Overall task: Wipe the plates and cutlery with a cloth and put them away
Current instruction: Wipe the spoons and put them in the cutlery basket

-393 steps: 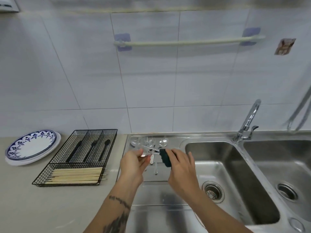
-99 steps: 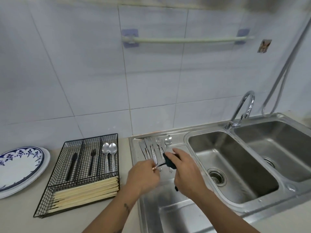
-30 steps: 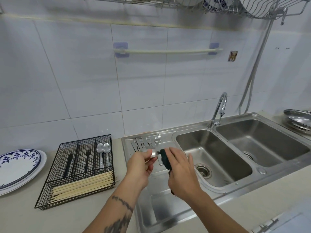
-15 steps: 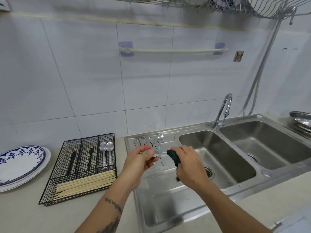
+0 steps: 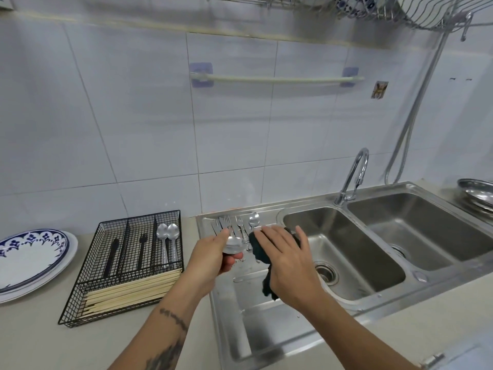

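My left hand [image 5: 212, 256] holds a metal spoon [image 5: 232, 245] by its bowl, above the steel drainboard [image 5: 241, 297]. My right hand [image 5: 286, 259] grips a dark green cloth [image 5: 260, 252] wrapped round the spoon's handle; the cloth's tail hangs below the palm. Several forks [image 5: 229, 227] and one more spoon [image 5: 253, 219] lie at the back of the drainboard. The black wire cutlery tray [image 5: 80, 303] on the counter holds two spoons [image 5: 167, 235], two dark-handled pieces and a row of chopsticks [image 5: 128, 291]. Blue-patterned plates [image 5: 29, 260] are stacked at the far left.
A double steel sink [image 5: 344, 252] with a tap [image 5: 353, 177] lies to the right. Steel dishes [image 5: 477, 193] sit at the right edge. A wire dish rack [image 5: 400, 9] with plates hangs overhead. A towel rail [image 5: 274, 80] is on the tiled wall.
Two spoons have appeared in the wire tray since the earliest frame. Over the last second my right hand slid the cloth along the spoon held by my left hand.
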